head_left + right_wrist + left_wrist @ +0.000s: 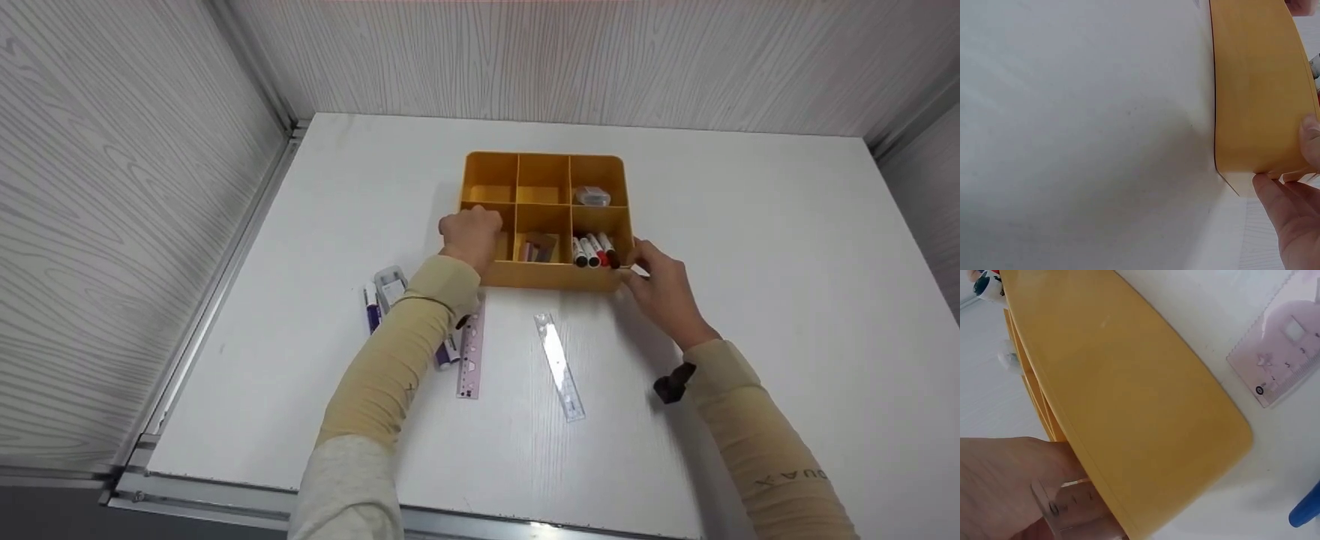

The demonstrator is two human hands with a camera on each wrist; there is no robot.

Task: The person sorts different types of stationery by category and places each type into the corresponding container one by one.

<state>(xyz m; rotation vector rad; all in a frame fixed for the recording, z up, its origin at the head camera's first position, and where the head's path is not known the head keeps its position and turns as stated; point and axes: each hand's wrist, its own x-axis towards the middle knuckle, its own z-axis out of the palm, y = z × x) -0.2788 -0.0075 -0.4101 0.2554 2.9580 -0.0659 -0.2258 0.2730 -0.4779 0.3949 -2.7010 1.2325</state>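
A yellow divided box [551,277] stands on the table. My left hand [471,234] reaches into its front left compartment. In the left wrist view its fingers hold a clear ruler [1075,509], whose zero mark and ticks show just inside the box wall; the fingertips are hidden. At the front right corner my right hand [664,281] grips the box, with the thumb [1310,140] on the front wall and the other fingers round the side. Several whiteboard markers [594,251] lie in the front right compartment, and small dark and pinkish pieces [536,249] in the front middle one.
A small clear item [592,196] sits in the back right compartment. In front of the box lie a pink ruler [471,367] and another clear ruler [561,367]. A grey case [391,285] and purple markers [373,309] are by my left forearm. Wood-grain panels [562,67] border the table.
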